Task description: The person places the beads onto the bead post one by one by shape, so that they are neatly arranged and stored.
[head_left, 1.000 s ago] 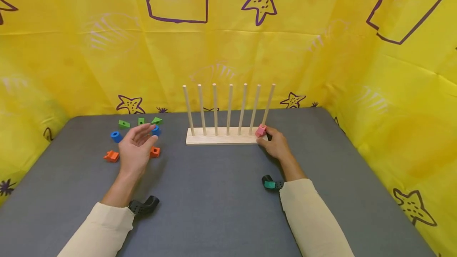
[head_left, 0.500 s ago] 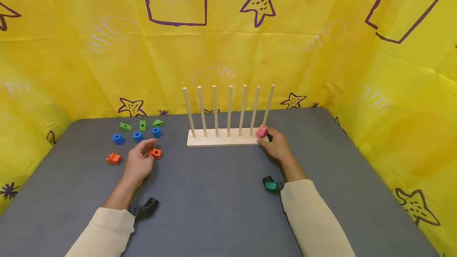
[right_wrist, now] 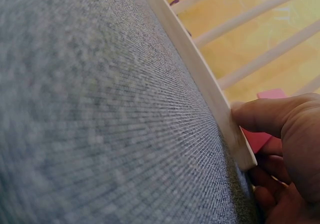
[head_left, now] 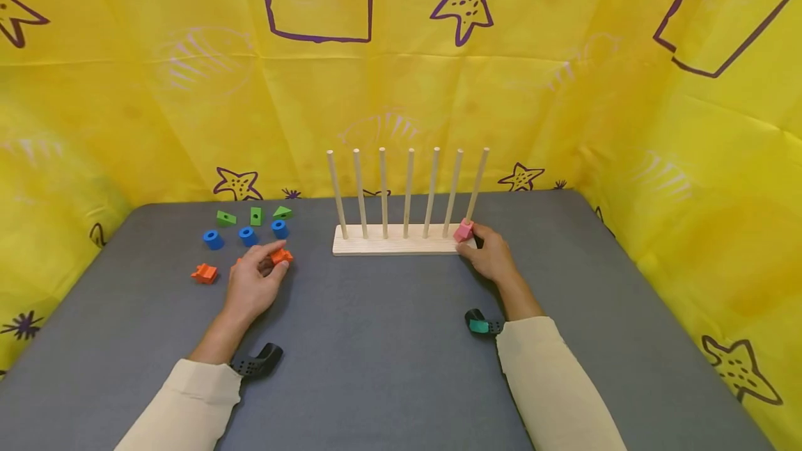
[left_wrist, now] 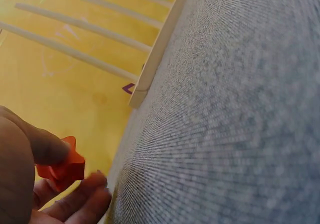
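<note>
In the head view my left hand (head_left: 253,284) pinches an orange block (head_left: 281,256) between thumb and fingers, over the left part of the table. The left wrist view shows this notched orange block (left_wrist: 65,166) under the thumb. My right hand (head_left: 491,256) grips the right end of a wooden peg rack (head_left: 395,246) with seven-like upright pegs in a row, several in all. Its thumb lies on the base's front edge, with fingers curled around the end. Beside those fingers, a pink block (head_left: 464,230) sits low on the rightmost peg.
Left of the rack lie three green blocks (head_left: 256,216) and, nearer, three blue cylinders (head_left: 247,236). One orange block (head_left: 204,273) lies farther left; a bit of another shows behind my left hand. A yellow patterned cloth (head_left: 301,103) stands behind the grey table (head_left: 388,339).
My left hand has come down from above the blocks and taken hold of the right-hand orange block, now shifted slightly. My right hand has stayed at the rack's end.
</note>
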A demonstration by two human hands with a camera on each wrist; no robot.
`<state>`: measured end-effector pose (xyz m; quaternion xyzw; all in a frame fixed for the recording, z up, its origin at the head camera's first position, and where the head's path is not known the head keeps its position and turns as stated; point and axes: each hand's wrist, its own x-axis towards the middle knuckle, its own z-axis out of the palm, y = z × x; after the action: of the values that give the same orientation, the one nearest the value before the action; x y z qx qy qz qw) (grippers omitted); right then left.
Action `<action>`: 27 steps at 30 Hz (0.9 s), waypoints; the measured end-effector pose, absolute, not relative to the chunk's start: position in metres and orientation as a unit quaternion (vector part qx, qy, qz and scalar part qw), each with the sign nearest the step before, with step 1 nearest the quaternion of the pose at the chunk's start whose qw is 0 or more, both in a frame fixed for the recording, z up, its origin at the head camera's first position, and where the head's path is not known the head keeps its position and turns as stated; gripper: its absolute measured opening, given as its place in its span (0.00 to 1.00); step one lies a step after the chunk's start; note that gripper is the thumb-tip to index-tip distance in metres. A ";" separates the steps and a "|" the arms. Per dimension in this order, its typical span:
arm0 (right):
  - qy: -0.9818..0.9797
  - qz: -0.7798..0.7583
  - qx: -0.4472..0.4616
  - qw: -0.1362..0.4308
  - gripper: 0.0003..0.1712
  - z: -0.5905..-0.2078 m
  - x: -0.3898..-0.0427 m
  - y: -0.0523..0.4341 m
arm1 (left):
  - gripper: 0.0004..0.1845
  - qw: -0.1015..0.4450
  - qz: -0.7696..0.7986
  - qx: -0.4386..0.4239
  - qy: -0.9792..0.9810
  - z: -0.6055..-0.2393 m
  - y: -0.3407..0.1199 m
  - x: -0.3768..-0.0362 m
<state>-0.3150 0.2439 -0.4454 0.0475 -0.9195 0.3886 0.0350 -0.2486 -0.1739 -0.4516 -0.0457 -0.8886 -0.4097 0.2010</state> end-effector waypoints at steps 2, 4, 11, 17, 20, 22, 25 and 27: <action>-0.921 0.386 0.048 0.036 0.32 -0.445 -0.314 0.245 | 0.21 0.213 -0.414 -0.050 -0.884 -0.451 -0.172 -0.248; -0.920 0.386 0.049 0.039 0.31 -0.444 -0.313 0.246 | 0.21 0.222 -0.424 -0.049 -0.876 -0.450 -0.170 -0.248; -0.918 0.390 0.048 0.047 0.32 -0.445 -0.313 0.248 | 0.17 0.250 -0.489 -0.015 -0.835 -0.442 -0.161 -0.246; -0.918 0.391 0.046 0.041 0.32 -0.449 -0.314 0.247 | 0.19 0.270 -0.544 -0.040 -0.793 -0.419 -0.145 -0.243; -0.916 0.396 0.041 0.040 0.32 -0.450 -0.315 0.246 | 0.19 0.274 -0.549 -0.070 -0.787 -0.398 -0.130 -0.236; -0.917 0.395 0.041 0.040 0.32 -0.450 -0.315 0.247 | 0.20 0.269 -0.548 -0.083 -0.788 -0.385 -0.121 -0.232; -0.918 0.393 0.038 0.038 0.33 -0.450 -0.316 0.247 | 0.22 0.260 -0.552 -0.094 -0.787 -0.379 -0.114 -0.234; -0.918 0.392 0.040 0.037 0.33 -0.451 -0.317 0.248 | 0.25 0.254 -0.566 -0.101 -0.778 -0.381 -0.112 -0.241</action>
<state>-0.3168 0.2479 -0.4506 0.0399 -0.9182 0.3924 0.0372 -0.2409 -0.1124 -0.3814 -0.1009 -0.7779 -0.5658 0.2539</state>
